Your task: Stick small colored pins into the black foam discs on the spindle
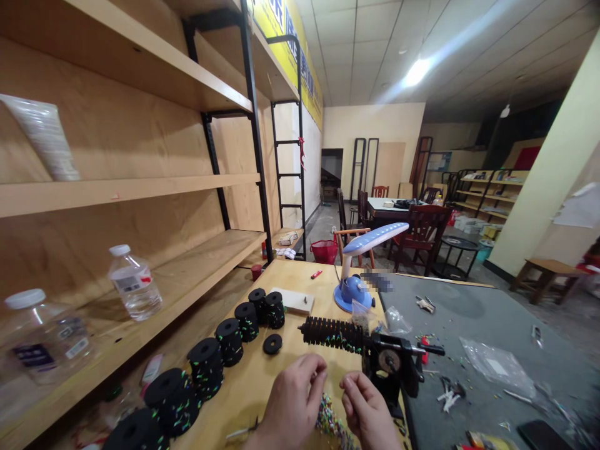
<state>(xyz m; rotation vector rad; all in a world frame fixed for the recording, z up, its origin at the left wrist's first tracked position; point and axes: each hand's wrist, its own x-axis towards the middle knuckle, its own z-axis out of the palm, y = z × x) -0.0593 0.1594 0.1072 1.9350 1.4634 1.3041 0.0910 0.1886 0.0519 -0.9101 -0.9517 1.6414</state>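
My left hand (295, 400) is raised over the wooden tabletop, its thumb and fingers pinched together. Close by on the right, my right hand (368, 406) is also closed in a pinch. Anything between the fingertips is too small to make out. Under and between the hands lies a pile of tiny multicoloured pieces (332, 420). Just beyond them, a row of black discs (332, 334) sits on the shaft of a black winding machine (391, 362), with thin strands and bright green and orange bits among the discs. Neither hand visibly touches the machine.
Several black spools (206, 367) with coloured bits line the table's left side, near a loose black disc (272, 344). A blue desk lamp (351, 290) stands behind the machine. Plastic bags (497, 362) and small tools lie on the grey table. Wooden shelves (187, 262) with bottles rise at left.
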